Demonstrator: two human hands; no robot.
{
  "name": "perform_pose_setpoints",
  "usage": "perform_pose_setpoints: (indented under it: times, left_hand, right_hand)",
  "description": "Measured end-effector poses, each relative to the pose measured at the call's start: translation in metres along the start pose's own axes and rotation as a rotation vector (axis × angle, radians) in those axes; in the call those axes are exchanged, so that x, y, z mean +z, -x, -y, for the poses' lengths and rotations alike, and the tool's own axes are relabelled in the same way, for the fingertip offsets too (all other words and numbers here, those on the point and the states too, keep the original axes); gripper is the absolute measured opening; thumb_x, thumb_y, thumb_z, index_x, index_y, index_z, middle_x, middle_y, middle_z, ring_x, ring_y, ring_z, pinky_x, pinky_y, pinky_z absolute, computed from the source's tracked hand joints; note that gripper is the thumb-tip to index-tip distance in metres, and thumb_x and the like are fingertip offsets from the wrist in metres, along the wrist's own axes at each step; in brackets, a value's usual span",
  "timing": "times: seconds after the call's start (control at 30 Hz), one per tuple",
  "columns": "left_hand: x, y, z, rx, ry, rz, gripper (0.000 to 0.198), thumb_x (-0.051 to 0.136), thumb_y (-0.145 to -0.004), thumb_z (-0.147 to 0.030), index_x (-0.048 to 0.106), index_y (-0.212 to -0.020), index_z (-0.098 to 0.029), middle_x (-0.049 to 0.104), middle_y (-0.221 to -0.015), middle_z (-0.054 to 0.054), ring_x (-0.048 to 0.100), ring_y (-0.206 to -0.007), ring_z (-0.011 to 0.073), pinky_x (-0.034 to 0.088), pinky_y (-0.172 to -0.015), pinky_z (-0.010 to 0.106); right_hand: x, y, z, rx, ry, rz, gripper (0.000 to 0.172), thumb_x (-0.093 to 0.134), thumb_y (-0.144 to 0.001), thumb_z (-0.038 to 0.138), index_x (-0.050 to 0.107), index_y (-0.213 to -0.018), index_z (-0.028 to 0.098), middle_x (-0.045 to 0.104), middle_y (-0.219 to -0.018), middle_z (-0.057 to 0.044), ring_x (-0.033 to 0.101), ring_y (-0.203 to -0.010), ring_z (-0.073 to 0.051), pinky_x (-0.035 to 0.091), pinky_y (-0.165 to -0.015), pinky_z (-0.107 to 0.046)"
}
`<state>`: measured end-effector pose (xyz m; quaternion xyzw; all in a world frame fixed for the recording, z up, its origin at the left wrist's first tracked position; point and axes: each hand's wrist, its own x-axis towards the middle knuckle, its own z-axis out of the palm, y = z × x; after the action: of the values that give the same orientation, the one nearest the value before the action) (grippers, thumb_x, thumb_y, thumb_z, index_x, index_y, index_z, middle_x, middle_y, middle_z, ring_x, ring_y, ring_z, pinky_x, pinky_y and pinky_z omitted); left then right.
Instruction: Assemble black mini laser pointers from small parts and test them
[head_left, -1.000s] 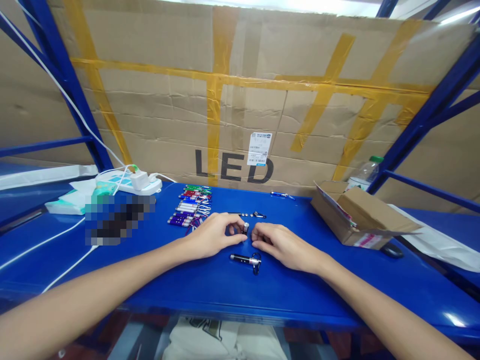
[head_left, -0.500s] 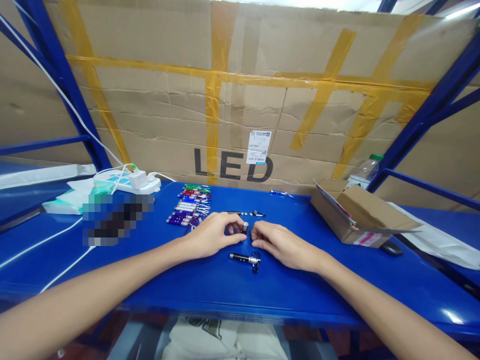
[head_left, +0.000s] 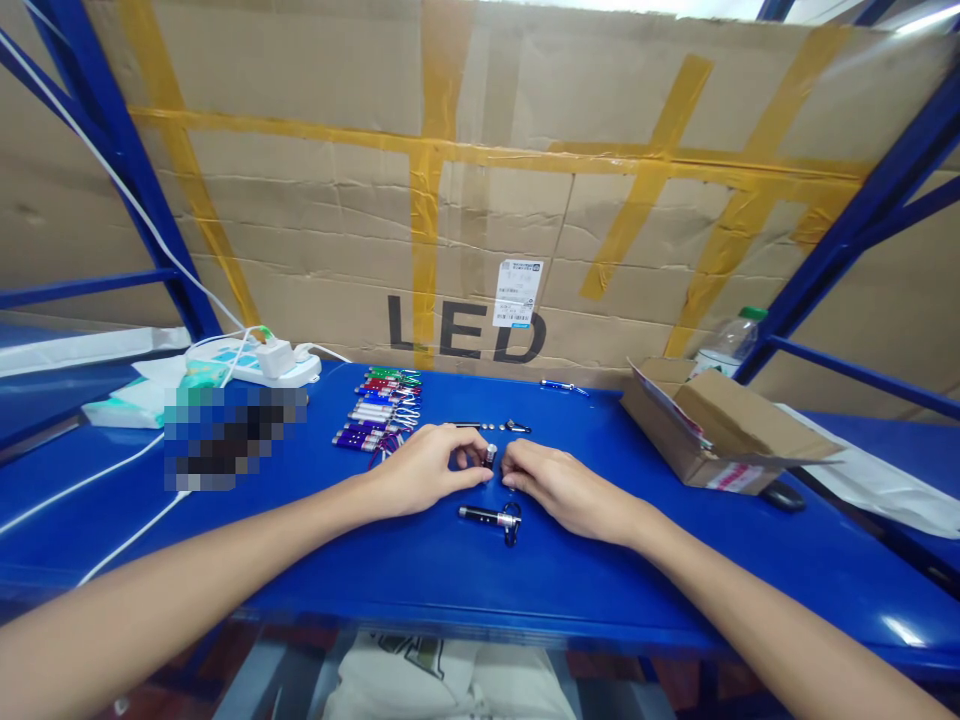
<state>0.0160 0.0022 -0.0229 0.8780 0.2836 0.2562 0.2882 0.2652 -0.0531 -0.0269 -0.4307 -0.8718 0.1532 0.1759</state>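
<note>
My left hand (head_left: pixel 427 468) is closed, thumb and fingers around a small black-and-silver cylinder (head_left: pixel 490 457) that looks like part of a keychain penlight. Close beside it, my right hand (head_left: pixel 559 487) has its fingertips pinched together; whatever is between them is hidden. Just below the hands lies a whole black penlight (head_left: pixel 484 515) with a dark clip and loop at its right end. Behind the fingers, a thin black tube (head_left: pixel 469 426), small silver discs like button cells (head_left: pixel 493 427) and a black end piece with a clip (head_left: pixel 517 427) lie in a line.
Several coloured penlights (head_left: pixel 375 412) with cords lie in a stack-like row at left. A blue one (head_left: pixel 559 386) lies near the cardboard wall (head_left: pixel 315 240). An open carton (head_left: pixel 697 455), a bottle (head_left: pixel 727 340) and a dark mouse-like object (head_left: pixel 782 497) are right; a power strip (head_left: pixel 281 368) is left.
My right fingertips have curled slightly closer together. The left hand and the items on the table stay as they were.
</note>
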Motion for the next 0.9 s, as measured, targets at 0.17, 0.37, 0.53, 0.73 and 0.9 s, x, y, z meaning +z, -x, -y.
perform_pose_setpoints:
  times: [0.17,0.37,0.53,0.73,0.9]
  left_hand:
    - [0.0,0.0,0.0,-0.003,-0.006,-0.013,0.019,0.077,-0.093,-0.035,0.074,-0.106,-0.021,0.077,-0.097,0.001,0.071,-0.088,0.0189,0.053,-0.081,0.028]
    - [0.0,0.0,0.001,-0.018,-0.03,-0.024,0.02,0.076,-0.093,-0.036,0.074,-0.106,-0.021,0.078,-0.097,0.002,0.071,-0.087,0.0195,0.053,-0.079,0.029]
    - [-0.001,0.0,0.001,-0.036,-0.065,-0.023,0.02,0.076,-0.094,-0.036,0.075,-0.108,-0.022,0.078,-0.097,0.002,0.071,-0.088,0.0202,0.052,-0.081,0.03]
    - [-0.001,0.0,0.0,-0.029,-0.115,-0.018,0.02,0.076,-0.095,-0.034,0.074,-0.11,-0.022,0.078,-0.099,0.002,0.071,-0.091,0.0209,0.051,-0.085,0.031]
    - [-0.001,0.0,-0.001,-0.01,-0.104,0.014,0.018,0.076,-0.095,-0.032,0.075,-0.11,-0.022,0.077,-0.098,0.002,0.071,-0.091,0.0206,0.051,-0.084,0.03]
  right_hand:
    - [-0.006,0.002,0.007,0.035,-0.007,0.011,0.017,0.055,-0.112,0.035,0.054,-0.099,0.023,0.064,-0.097,-0.002,0.061,-0.088,-0.021,0.046,-0.079,-0.034]
    - [-0.014,0.004,0.009,0.014,0.0,0.037,0.008,0.064,-0.106,0.026,0.059,-0.101,0.023,0.067,-0.101,-0.003,0.062,-0.091,-0.02,0.047,-0.08,-0.032]
    - [-0.012,0.003,0.006,-0.004,-0.017,0.024,0.012,0.057,-0.11,0.031,0.058,-0.101,0.023,0.068,-0.101,-0.005,0.063,-0.092,-0.022,0.048,-0.082,-0.034]
    - [-0.011,0.002,0.006,0.021,-0.078,-0.055,0.013,0.05,-0.113,0.032,0.057,-0.108,0.023,0.069,-0.106,-0.006,0.065,-0.09,-0.021,0.05,-0.08,-0.034]
    - [-0.012,0.002,0.01,0.019,-0.102,-0.149,0.007,0.052,-0.11,0.028,0.056,-0.108,0.023,0.067,-0.099,-0.003,0.061,-0.082,-0.018,0.048,-0.076,-0.031]
